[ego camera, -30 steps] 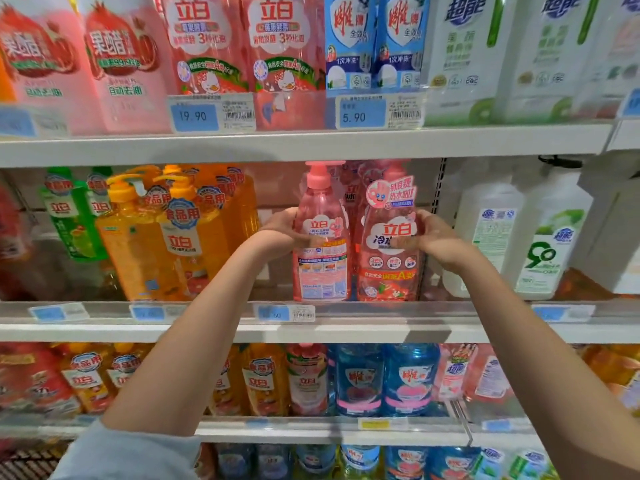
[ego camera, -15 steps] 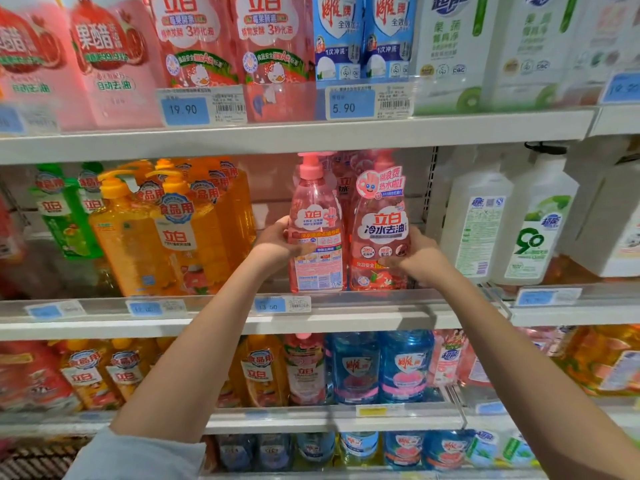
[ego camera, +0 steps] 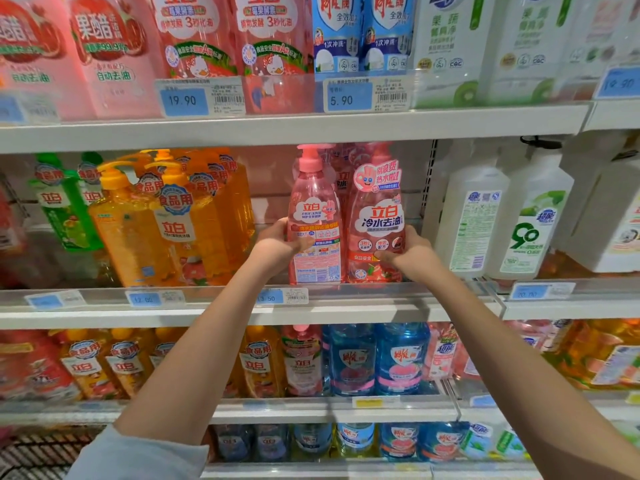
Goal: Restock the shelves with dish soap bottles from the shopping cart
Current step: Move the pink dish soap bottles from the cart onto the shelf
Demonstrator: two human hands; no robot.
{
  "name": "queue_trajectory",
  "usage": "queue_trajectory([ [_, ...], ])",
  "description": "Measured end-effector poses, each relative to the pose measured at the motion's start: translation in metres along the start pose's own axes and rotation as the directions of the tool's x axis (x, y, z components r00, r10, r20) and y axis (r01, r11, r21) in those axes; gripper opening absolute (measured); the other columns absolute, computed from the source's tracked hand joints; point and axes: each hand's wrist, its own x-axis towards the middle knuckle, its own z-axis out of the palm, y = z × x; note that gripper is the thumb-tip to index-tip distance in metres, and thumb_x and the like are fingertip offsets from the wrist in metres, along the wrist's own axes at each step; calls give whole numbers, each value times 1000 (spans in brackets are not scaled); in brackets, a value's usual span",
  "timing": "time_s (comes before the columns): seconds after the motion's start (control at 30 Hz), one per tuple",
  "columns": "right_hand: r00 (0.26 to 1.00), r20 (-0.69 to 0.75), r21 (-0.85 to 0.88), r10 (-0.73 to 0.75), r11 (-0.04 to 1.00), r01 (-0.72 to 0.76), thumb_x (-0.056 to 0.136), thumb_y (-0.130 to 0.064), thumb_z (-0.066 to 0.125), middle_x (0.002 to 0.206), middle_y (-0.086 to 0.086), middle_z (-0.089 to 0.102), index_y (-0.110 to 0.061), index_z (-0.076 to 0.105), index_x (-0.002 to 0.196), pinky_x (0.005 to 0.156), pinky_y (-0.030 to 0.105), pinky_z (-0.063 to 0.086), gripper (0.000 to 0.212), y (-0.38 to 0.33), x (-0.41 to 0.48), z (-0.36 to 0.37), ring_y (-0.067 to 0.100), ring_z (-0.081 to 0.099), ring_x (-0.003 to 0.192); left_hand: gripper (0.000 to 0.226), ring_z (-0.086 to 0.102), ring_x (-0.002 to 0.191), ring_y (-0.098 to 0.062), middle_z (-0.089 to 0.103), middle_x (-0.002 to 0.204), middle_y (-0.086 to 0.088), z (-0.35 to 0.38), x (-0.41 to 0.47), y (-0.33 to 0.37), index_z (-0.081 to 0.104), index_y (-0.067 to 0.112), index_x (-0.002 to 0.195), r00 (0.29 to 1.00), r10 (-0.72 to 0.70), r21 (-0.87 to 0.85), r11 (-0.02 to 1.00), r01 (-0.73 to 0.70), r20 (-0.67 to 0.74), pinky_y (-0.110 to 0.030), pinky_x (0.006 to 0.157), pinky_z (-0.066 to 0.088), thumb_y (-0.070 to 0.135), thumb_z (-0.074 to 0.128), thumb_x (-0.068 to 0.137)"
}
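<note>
on middle shelf (ego camera: 363,311), head view, left pink dish soap bottle (ego camera: 313,209) and right pink dish soap bottle (ego camera: 379,216) upright at front edge, touching, left hand (ego camera: 277,242) wrapped round the former, right hand (ego camera: 412,252) round the latter, orange bottles (ego camera: 145,237) leftward, white bottles (ego camera: 474,220) rightward

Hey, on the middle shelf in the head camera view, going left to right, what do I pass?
Green bottles → orange pump bottles → left hand → left pink bottle → right pink bottle → right hand → white bottles.
</note>
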Motion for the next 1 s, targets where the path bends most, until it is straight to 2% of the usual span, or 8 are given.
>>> queue_trajectory([
  [0.27, 987, -161, -156, -14, 988, -11, 86, -25, 65, 121, 16, 57, -6, 44, 125, 88, 42, 50, 48, 11, -9, 21, 33, 59, 106, 39, 59, 111, -23, 60, 123, -3, 5, -14, -9, 46, 19, 129, 1000, 8, 116, 993, -9, 7, -40, 90, 52, 23, 59, 93],
  [0.43, 944, -324, -253, -63, 967, -23, 84, -23, 62, 129, 18, 45, -4, 40, 128, 90, 45, 46, 53, 5, -27, 39, 36, 50, 115, 38, 58, 100, -14, 61, 117, 2, -7, -37, -19, 50, 15, 129, 989, 148, 232, 963, -141, -12, -30, 83, 53, 24, 59, 93],
  [0.53, 904, -384, -282, -189, 956, 80, 88, -23, 59, 134, 18, 42, -2, 45, 126, 92, 43, 44, 46, -7, -43, 53, 34, 45, 120, 37, 57, 108, -14, 60, 124, 0, -23, -55, -30, 55, 15, 128, 967, 230, 319, 930, -185, -108, -33, 92, 51, 26, 58, 93],
  [0.6, 864, -371, -267, -339, 931, 250, 89, -20, 57, 125, 13, 50, -4, 51, 120, 86, 39, 45, 35, -16, -55, 67, 29, 50, 113, 29, 57, 105, -11, 62, 119, 1, -37, -73, -41, 59, 16, 123, 951, 256, 312, 930, -193, -173, -30, 92, 51, 23, 56, 94],
  [0.7, 841, -238, -151, -486, 874, 463, 91, -17, 54, 105, 6, 60, -9, 59, 111, 78, 35, 45, 22, -36, -77, 100, 23, 56, 97, 22, 58, 99, -9, 65, 110, 2, -63, -113, -72, 64, 14, 114, 935, 258, 282, 941, -185, -245, -25, 87, 49, 19, 55, 95],
  [0.8, 841, -27, -33, -541, 841, 540, 94, -20, 53, 104, 3, 64, -12, 63, 110, 80, 36, 48, 20, -58, -105, 151, 20, 59, 95, 19, 57, 91, -4, 63, 101, 7, -91, -163, -121, 64, 17, 111, 929, 160, 272, 960, -68, -333, -21, 82, 46, 18, 56, 94],
  [0.93, 695, 291, 115, -658, 745, 657, 91, -15, 57, 102, 5, 67, -9, 67, 104, 82, 29, 46, 18, -81, -149, 229, 21, 60, 96, 23, 60, 99, -16, 64, 108, 0, -131, -234, -213, 65, 12, 113, 855, -115, 250, 929, 273, -506, -29, 88, 46, 19, 59, 92],
  [1.0, 596, 431, 195, -677, 715, 671, 89, -12, 59, 99, 8, 68, -7, 68, 98, 83, 33, 48, 15, -91, -175, 267, 23, 61, 94, 27, 62, 101, -23, 66, 110, -5, -149, -275, -261, 64, 10, 116, 793, -264, 225, 867, 444, -549, -33, 90, 48, 18, 61, 90],
])
